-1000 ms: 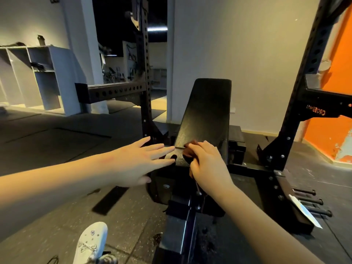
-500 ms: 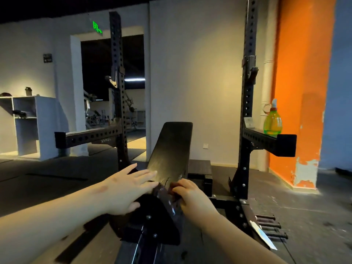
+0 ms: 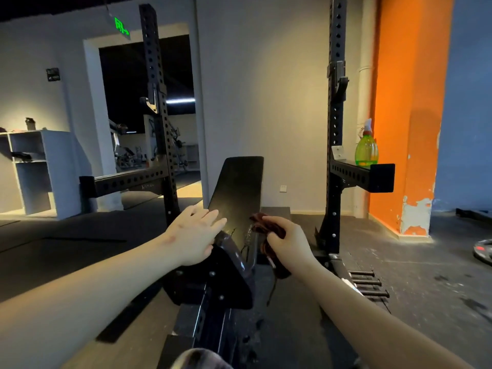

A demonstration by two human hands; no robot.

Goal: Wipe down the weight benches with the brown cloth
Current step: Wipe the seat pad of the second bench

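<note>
**Brown cloth held at the near right edge of an inclined bench pad**

Seen from a head-worn camera, a person's two bare arms reach forward over a black weight bench (image 3: 237,187) standing inside a squat rack. The right hand (image 3: 288,242) has its fingers curled around a bunched brown cloth (image 3: 262,225), with part of the cloth hanging below the hand. The cloth sits at the right edge of the backrest pad, near its lower end. It looks to be touching the edge, but that is hard to make out. The left hand (image 3: 195,233) lies flat with straight fingers on the pad's left edge, holding nothing.

The backrest runs lengthwise away from the person and tilts up toward the far wall. Nearly all of its surface therefore lies ahead of the cloth and to its left. The right hand is the one placed to wipe, probably by sweeping up along the pad's length, and the left hand appears to brace the bench.

The rack's right upright (image 3: 334,129) stands just right of the bench, with a green spray bottle (image 3: 367,150) on its safety arm (image 3: 354,174). The left upright (image 3: 155,102) stands on the other side. Neither crosses the pad. A weight plate (image 3: 483,251) lies on the floor far right, and a white shelf unit (image 3: 40,166) stands far left.
</note>
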